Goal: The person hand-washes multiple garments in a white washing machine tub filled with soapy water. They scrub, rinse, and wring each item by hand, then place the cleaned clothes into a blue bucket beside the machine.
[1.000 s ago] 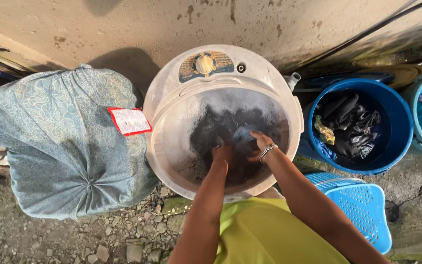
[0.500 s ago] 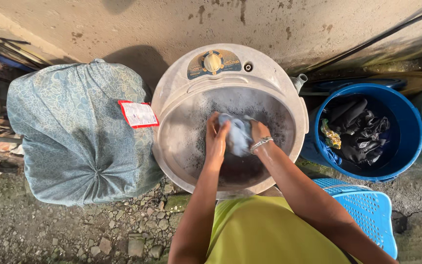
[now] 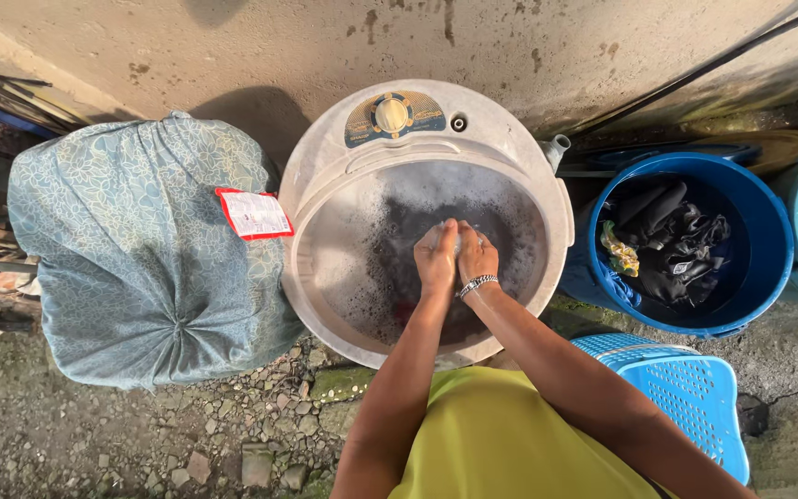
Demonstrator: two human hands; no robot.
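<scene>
Concrete wall [image 3: 233, 46], red-edged label [image 3: 254, 213], covered bundle [image 3: 140, 249]

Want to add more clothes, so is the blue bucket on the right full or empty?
Partly full: the blue bucket holds a heap of dark clothes, with bare inner wall showing above it.

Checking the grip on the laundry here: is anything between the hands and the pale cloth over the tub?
Nothing visible. The left hand and right hand press directly on the pale cloth above the round washing tub.
</scene>
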